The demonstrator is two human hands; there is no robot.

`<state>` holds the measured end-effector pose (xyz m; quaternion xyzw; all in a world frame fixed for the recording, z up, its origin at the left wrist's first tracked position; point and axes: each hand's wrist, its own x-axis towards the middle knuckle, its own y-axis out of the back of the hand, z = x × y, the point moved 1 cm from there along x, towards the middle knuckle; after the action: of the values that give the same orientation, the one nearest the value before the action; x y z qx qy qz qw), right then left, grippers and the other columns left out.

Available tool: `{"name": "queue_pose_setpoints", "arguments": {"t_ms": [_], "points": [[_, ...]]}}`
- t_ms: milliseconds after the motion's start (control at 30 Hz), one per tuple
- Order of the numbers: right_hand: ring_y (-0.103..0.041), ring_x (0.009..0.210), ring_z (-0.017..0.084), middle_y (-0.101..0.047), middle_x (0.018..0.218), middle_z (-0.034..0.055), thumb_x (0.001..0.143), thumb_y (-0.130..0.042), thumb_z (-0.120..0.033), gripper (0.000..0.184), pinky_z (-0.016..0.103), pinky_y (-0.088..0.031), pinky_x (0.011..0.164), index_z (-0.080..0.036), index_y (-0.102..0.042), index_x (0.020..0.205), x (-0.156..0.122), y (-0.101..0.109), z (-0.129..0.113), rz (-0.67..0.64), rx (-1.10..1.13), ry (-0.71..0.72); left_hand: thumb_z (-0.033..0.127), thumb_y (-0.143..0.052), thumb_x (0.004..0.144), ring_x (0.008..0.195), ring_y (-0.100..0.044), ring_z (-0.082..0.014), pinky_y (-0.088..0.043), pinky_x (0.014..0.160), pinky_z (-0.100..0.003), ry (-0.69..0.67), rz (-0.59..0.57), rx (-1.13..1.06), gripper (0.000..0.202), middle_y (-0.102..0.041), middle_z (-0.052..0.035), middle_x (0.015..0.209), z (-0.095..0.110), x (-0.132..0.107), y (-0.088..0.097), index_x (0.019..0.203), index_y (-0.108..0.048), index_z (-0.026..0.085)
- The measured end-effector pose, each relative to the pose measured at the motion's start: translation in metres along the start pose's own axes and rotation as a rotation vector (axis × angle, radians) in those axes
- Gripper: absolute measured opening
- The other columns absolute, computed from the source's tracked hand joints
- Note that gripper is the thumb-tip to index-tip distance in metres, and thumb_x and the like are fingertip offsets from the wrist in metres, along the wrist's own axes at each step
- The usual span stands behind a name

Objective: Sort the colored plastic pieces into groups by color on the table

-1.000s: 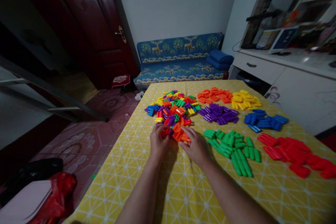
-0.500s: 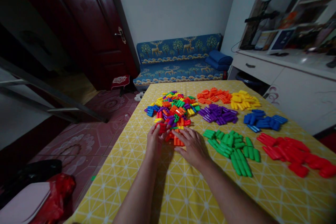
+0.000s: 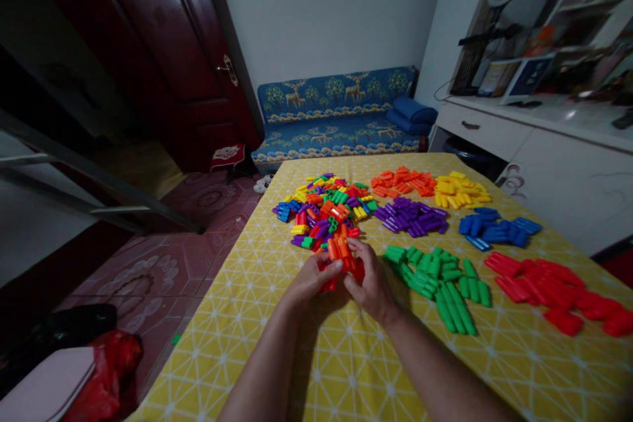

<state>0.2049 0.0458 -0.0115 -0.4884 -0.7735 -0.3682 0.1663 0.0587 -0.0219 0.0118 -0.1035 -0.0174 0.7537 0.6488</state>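
Observation:
My left hand (image 3: 312,280) and my right hand (image 3: 372,280) are cupped together over the yellow tablecloth (image 3: 346,356), closed around a bunch of orange and red plastic tubes (image 3: 341,256). Just beyond the hands lies the mixed pile of coloured tubes (image 3: 329,208). To the right of my right hand spreads the green pile (image 3: 435,273). Sorted piles lie further off: purple (image 3: 410,216), orange (image 3: 403,181), yellow (image 3: 457,190), blue (image 3: 497,227) and red (image 3: 554,290).
The table's left edge drops to a red tiled floor (image 3: 163,264). A blue patterned sofa (image 3: 341,115) stands behind the table, a dark door (image 3: 188,59) at left, a white cabinet (image 3: 558,158) at right. A red bag (image 3: 106,376) lies on the floor.
Both hands raked orange and red tubes out of the mixed pile's near edge, then closed together around them and pulled them toward me, slightly rightward.

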Motion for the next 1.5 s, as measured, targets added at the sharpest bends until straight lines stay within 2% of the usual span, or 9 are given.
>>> {"name": "queue_pose_setpoints", "arguments": {"t_ms": [233, 367, 433, 633, 833, 1000, 1133, 1333, 1500], "points": [[-0.057, 0.115, 0.028, -0.059, 0.121, 0.0116, 0.071, -0.057, -0.011, 0.069, 0.045, -0.049, 0.101, -0.021, -0.039, 0.136, 0.0, -0.002, -0.006, -0.095, -0.118, 0.016, 0.059, -0.075, 0.068, 0.045, -0.04, -0.0069, -0.029, 0.046, -0.02, -0.077, 0.272, 0.039, 0.048, -0.055, 0.0021, 0.054, -0.011, 0.012, 0.001, 0.07, -0.066, 0.012], [-0.058, 0.108, 0.027, -0.062, 0.11, 0.0101, 0.069, -0.057, -0.01, 0.067, 0.046, -0.048, 0.1, -0.02, -0.042, 0.133, 0.001, 0.0, -0.008, -0.079, -0.119, 0.02, 0.06, -0.07, 0.071, 0.049, -0.042, -0.0084, -0.031, 0.048, -0.02, -0.178, 0.57, -0.027, 0.047, -0.058, 0.0021, 0.056, -0.018, 0.022, 0.013, 0.072, -0.067, 0.013], [-0.059, 0.105, 0.026, -0.062, 0.109, 0.01, 0.073, -0.059, -0.014, 0.062, 0.044, -0.05, 0.097, -0.019, -0.044, 0.132, 0.001, 0.0, -0.006, -0.034, -0.093, -0.017, 0.06, -0.066, 0.075, 0.053, -0.045, -0.0094, -0.033, 0.05, -0.02, -0.223, 0.645, -0.053, 0.047, -0.061, 0.001, 0.061, -0.018, 0.023, 0.016, 0.075, -0.067, 0.013], [-0.063, 0.105, 0.023, -0.064, 0.118, 0.0102, 0.086, -0.063, -0.032, 0.046, 0.038, -0.053, 0.09, -0.021, -0.05, 0.129, 0.002, 0.001, -0.001, 0.107, 0.018, -0.189, 0.057, -0.068, 0.078, 0.059, -0.05, -0.0114, -0.039, 0.056, -0.022, -0.284, 0.459, -0.008, 0.044, -0.063, -0.0004, 0.065, -0.012, 0.019, 0.006, 0.079, -0.07, 0.013], [-0.062, 0.109, 0.023, -0.063, 0.118, 0.01, 0.091, -0.059, -0.032, 0.034, 0.038, -0.052, 0.094, -0.022, -0.055, 0.124, 0.002, 0.005, -0.003, 0.155, 0.061, -0.099, 0.056, -0.069, 0.077, 0.049, -0.042, -0.0088, -0.031, 0.048, -0.021, -0.277, 0.374, 0.242, 0.043, -0.055, 0.0022, 0.055, -0.009, 0.015, -0.008, 0.071, -0.069, 0.013], [-0.06, 0.116, 0.023, -0.063, 0.121, 0.01, 0.092, -0.058, -0.031, 0.032, 0.04, -0.049, 0.101, -0.023, -0.058, 0.123, 0.004, 0.004, -0.004, 0.127, 0.073, -0.062, 0.05, -0.065, 0.083, 0.062, -0.054, -0.014, -0.04, 0.057, -0.022, -0.327, 0.315, 0.364, 0.038, -0.066, -0.0013, 0.067, -0.009, 0.013, -0.011, 0.083, -0.075, 0.013], [-0.063, 0.11, 0.022, -0.065, 0.116, 0.0083, 0.09, -0.06, -0.028, 0.031, 0.038, -0.052, 0.097, -0.024, -0.061, 0.12, 0.006, 0.003, -0.006, 0.087, 0.084, -0.071, 0.051, -0.064, 0.084, 0.065, -0.057, -0.0155, -0.043, 0.062, -0.024, -0.322, 0.274, 0.311, 0.039, -0.068, -0.0018, 0.071, -0.012, 0.015, -0.007, 0.09, -0.077, 0.015], [-0.066, 0.099, 0.019, -0.068, 0.108, 0.0056, 0.086, -0.058, -0.02, 0.03, 0.035, -0.055, 0.09, -0.024, -0.063, 0.114, 0.002, 0.003, -0.001, 0.143, 0.104, -0.151, 0.06, -0.068, 0.078, 0.063, -0.054, -0.0149, -0.04, 0.061, -0.024, -0.257, 0.225, 0.17, 0.047, -0.065, -0.0021, 0.066, -0.015, 0.018, -0.006, 0.076, -0.076, 0.014], [-0.07, 0.075, 0.018, -0.072, 0.091, 0.0043, 0.082, -0.066, -0.031, 0.03, 0.032, -0.058, 0.07, -0.022, -0.063, 0.11, 0.003, 0.003, 0.003, 0.245, 0.381, -0.425, 0.069, -0.067, 0.074, 0.062, -0.054, -0.0136, -0.041, 0.06, -0.024, -0.139, 0.245, -0.027, 0.059, -0.064, -0.0022, 0.065, -0.015, 0.019, -0.008, 0.09, -0.076, 0.013]]}}
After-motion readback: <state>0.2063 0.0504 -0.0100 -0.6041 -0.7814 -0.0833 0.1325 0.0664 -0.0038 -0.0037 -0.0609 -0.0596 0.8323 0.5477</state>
